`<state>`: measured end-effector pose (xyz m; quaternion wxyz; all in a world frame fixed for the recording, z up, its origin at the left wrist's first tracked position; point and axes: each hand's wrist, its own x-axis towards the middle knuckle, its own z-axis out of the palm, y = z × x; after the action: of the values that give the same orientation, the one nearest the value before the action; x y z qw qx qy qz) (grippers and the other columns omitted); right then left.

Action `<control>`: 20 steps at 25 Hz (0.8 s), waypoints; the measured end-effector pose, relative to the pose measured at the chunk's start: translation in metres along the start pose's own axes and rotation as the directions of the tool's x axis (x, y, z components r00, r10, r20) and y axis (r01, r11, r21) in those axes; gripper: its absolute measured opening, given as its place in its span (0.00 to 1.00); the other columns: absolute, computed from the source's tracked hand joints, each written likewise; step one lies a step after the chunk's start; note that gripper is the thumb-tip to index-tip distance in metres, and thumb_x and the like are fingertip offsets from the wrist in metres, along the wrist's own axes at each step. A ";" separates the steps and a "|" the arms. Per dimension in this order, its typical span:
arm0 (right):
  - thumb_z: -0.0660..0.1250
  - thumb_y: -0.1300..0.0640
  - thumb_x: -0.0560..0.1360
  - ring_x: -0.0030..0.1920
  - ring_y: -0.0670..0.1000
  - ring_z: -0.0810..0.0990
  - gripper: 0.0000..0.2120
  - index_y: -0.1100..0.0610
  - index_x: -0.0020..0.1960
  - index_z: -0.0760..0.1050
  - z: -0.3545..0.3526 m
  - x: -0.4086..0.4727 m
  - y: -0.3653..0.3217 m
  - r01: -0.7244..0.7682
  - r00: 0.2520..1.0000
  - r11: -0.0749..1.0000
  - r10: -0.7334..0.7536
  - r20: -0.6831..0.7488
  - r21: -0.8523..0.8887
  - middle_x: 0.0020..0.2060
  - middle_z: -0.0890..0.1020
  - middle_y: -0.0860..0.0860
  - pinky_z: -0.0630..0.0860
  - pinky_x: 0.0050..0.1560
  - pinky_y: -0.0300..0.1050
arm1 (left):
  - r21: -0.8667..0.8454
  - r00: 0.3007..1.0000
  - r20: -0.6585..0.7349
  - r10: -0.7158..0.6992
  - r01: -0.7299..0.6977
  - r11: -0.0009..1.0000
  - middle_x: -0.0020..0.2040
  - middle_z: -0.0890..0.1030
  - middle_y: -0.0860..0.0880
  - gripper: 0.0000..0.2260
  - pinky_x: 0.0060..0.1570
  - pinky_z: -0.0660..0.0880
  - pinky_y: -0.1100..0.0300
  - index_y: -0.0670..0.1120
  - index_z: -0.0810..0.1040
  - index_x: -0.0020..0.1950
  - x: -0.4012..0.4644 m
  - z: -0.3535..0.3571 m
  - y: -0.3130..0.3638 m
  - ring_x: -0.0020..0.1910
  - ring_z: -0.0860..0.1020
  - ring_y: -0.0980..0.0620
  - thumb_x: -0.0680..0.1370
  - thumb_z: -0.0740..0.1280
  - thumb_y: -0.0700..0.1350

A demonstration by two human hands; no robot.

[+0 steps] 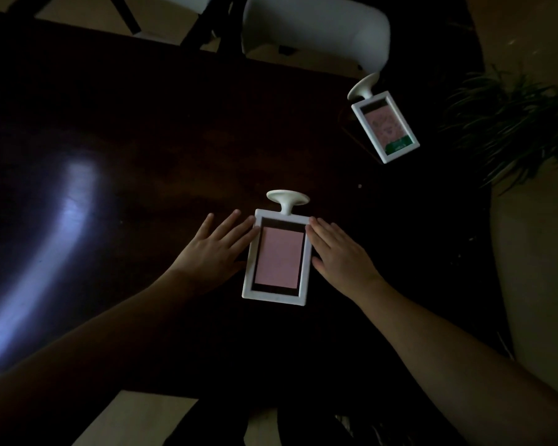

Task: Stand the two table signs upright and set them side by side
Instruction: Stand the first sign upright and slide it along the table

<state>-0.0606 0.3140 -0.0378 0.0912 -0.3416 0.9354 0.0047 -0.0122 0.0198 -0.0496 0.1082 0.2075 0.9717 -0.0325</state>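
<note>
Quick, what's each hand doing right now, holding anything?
Left hand: open and flat, fingertips against the left edge of the near table sign, not gripping it.
Right hand: open and flat, against that sign's right edge, not gripping it.

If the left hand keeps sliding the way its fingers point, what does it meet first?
The left hand points up and to the right, fingertips already at the left edge of the near sign lying flat. It would likely press into that frame first; actual contact is hard to judge in this dim view.
</note>
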 end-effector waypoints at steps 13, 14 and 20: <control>0.61 0.55 0.81 0.78 0.49 0.50 0.30 0.55 0.79 0.53 -0.018 -0.007 -0.007 -0.084 0.995 0.953 0.095 -0.025 0.291 0.80 0.54 0.50 0.52 0.74 0.45 | -0.121 0.999 -0.029 0.036 -0.040 0.992 0.80 0.44 0.52 0.32 0.75 0.42 0.40 0.54 0.38 0.79 -0.003 -0.025 -0.011 0.78 0.40 0.48 0.78 0.35 0.66; 0.61 0.55 0.81 0.78 0.48 0.51 0.30 0.55 0.79 0.53 -0.021 -0.007 -0.007 -0.088 0.994 0.950 0.102 -0.030 0.300 0.80 0.54 0.50 0.54 0.74 0.45 | -0.133 0.999 -0.038 0.032 -0.037 0.990 0.80 0.44 0.53 0.32 0.75 0.41 0.40 0.54 0.39 0.79 -0.002 -0.030 -0.012 0.78 0.40 0.49 0.78 0.34 0.66; 0.56 0.57 0.82 0.78 0.49 0.55 0.27 0.54 0.79 0.54 -0.033 -0.003 -0.006 -0.129 0.991 0.894 0.135 0.017 0.429 0.79 0.56 0.50 0.65 0.71 0.51 | -0.200 0.998 -0.064 0.001 -0.014 0.980 0.80 0.51 0.52 0.31 0.76 0.43 0.42 0.53 0.44 0.80 0.003 -0.051 -0.013 0.78 0.44 0.50 0.79 0.36 0.65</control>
<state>-0.0602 0.3092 -0.0046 0.1571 -0.2489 0.9351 -0.1972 -0.0307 0.0148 -0.0003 0.0978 0.2001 0.9722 0.0723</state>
